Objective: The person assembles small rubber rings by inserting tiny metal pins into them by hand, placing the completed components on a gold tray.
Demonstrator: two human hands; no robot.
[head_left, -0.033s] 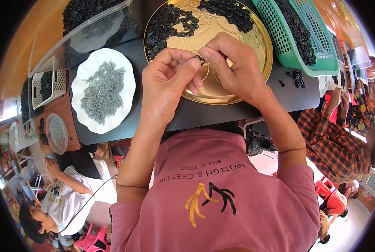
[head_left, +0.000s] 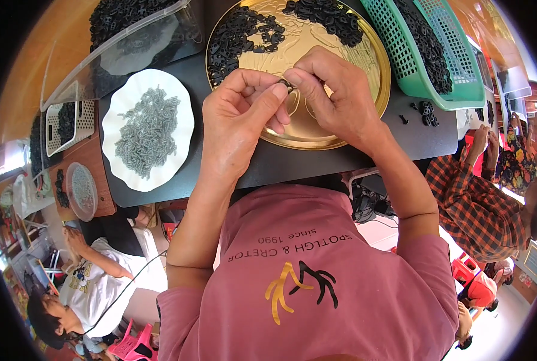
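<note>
Over the near part of a round gold tray, my two hands meet at the fingertips. Between thumb and fingers, my left hand pinches a small black plastic piece, mostly covered by the fingertips. My right hand is closed, its thumb and forefinger pressed together against that piece; whatever they grip is hidden. On the tray lie loose black plastic pieces at the left and another heap at the far right. Left of my hands, a white scalloped plate bears a pile of small grey spring-like pieces.
A green basket of black pieces stands right of the tray, with a few loose black parts before it. A clear bin of black pieces is at far left. Other people sit at left and right.
</note>
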